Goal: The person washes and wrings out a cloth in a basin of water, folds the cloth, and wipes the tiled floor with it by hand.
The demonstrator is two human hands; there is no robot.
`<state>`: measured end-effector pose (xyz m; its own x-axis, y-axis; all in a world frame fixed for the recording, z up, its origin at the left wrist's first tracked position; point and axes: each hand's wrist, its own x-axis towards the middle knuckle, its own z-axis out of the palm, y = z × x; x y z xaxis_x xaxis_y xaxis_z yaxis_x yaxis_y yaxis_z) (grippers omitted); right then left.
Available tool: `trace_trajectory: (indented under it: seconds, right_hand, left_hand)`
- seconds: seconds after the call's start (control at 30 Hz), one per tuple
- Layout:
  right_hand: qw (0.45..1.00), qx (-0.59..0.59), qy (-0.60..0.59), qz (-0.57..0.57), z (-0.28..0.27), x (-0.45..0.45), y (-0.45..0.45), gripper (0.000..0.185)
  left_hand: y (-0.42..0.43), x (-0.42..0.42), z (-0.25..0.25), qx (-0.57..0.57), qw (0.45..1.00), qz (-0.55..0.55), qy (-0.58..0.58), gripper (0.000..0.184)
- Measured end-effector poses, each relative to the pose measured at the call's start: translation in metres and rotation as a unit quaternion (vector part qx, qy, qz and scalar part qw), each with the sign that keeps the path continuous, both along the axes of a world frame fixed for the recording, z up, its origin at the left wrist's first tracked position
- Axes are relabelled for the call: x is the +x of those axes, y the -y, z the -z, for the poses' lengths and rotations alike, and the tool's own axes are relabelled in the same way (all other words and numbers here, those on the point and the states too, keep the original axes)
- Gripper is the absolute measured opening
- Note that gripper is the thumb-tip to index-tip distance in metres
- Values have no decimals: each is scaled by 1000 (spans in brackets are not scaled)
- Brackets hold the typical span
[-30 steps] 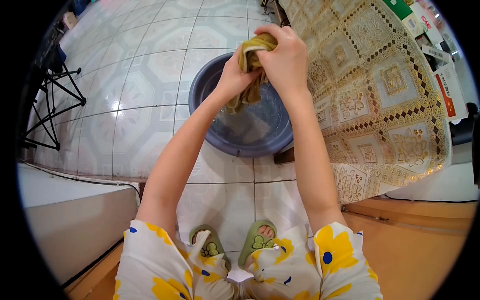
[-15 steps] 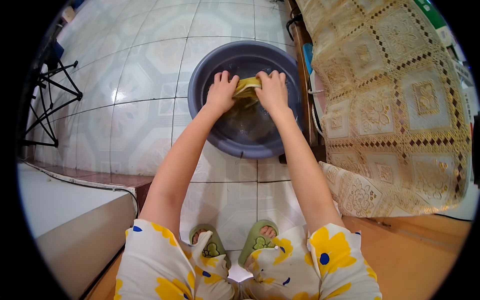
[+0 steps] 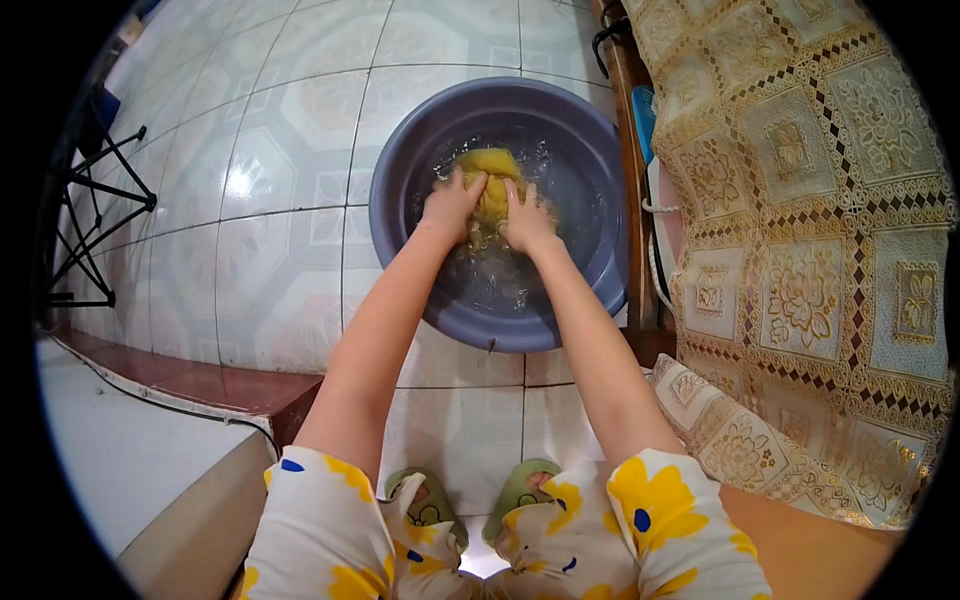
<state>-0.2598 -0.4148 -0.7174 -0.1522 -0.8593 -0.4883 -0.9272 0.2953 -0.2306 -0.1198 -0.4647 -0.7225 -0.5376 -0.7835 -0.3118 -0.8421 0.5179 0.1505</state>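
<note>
Glare whitened floor tiles (image 3: 241,180) left of the fingers (image 3: 475,189). Water (image 3: 490,282) glinted around them. Fisheye distortion bowed the edges.

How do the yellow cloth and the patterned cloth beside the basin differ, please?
The yellow cloth looks plain; the patterned cloth carries flowers and diamonds. The yellow cloth is wet and bunched between left hand and right hand in the basin; the patterned cloth drapes spread out. The patterned cloth shows far larger than the yellow cloth. Both show yellowish tones.
</note>
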Motion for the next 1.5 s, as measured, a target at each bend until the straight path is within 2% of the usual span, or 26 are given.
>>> trace_trajectory:
  seconds: [0.07,0.17,0.3,0.4,0.5,0.53,0.57,0.63,0.7,0.73,0.83,0.87,0.9,0.97,1.0,1.03,1.07,1.1,1.13,1.17,1.23,1.27,1.33,1.4,1.5]
  right_hand:
    - [995,-52,74,32,19,-9,2,80]
    - [993,-21,99,52,8,-11,-2,61]
    - [999,-17,22,29,-12,-7,-17,35]
    - [997,-72,-15,12,-31,-8,-27,25]
    - [988,-153,-13,28,-47,-17,-26,22]
    - [987,-153,-7,42,-65,-17,-24,23]
    - [986,-156,-1,56,-86,-18,-19,24]
    - [975,-213,-18,62,-109,-26,-6,24]
    - [963,-263,-18,58,-143,-31,-1,22]
    - [952,-301,-20,44,-158,-33,1,22]
    - [924,-380,-33,21,-182,-27,2,21]
    - [918,-394,-47,18,-180,-23,3,21]
    - [910,-409,-62,15,-178,-19,3,21]
    - [928,-362,-83,10,-160,-12,5,24]
    - [939,-328,-106,6,-148,-7,3,26]
    - [947,-293,-128,3,-133,-4,4,28]
    - [955,-269,-122,7,-106,-4,6,36]
    - [980,-167,-104,6,-104,3,2,45]
    - [989,-115,-96,-3,-89,8,1,53]
    - [994,-60,-87,-12,-71,10,0,63]
    - [1000,-19,-9,-9,-47,13,-2,75]
    - [1000,2,29,-8,-35,14,-4,83]
    - [999,-23,-11,-32,-14,14,-7,90]
    - [995,-64,-58,-42,-1,12,-6,96]
    - [989,-117,-69,-56,3,4,12,86]
  left_hand:
    - [7,0,-3,0,1000,-6,-28,86]
    - [11,-5,-12,-4,999,27,-21,69]
    - [-1,-19,-10,4,998,54,34,57]
    - [-15,-8,-25,14,997,68,-18,56]
    - [-8,10,-37,73,985,48,-149,56]
    - [-4,13,-57,88,978,48,-185,65]
    - [-1,13,-72,49,983,50,-168,71]
    - [11,12,-96,33,973,60,-220,75]
    - [23,13,-109,48,953,82,-286,78]
    - [25,12,-120,103,940,79,-316,79]
    - [23,10,-134,64,940,35,-333,78]
    - [19,9,-139,69,949,7,-307,72]
    - [15,10,-133,21,959,-8,-283,70]
    - [11,7,-109,-75,968,-35,-235,66]
    - [11,9,-97,-83,969,-13,-232,65]
    - [9,8,-96,-43,981,-14,-187,69]
    - [6,7,-85,-50,985,20,-164,70]
    - [4,9,-72,-57,987,53,-140,72]
    - [0,8,-69,-16,992,61,-111,79]
    - [-3,2,-66,51,997,56,-28,91]
    - [-17,-1,-32,5,999,43,21,102]
    - [-20,-4,-17,-7,998,44,48,102]
    - [-22,-11,-5,-34,993,47,100,102]
    - [-10,-13,2,-42,995,48,71,96]
    - [6,-15,10,-69,997,20,16,85]
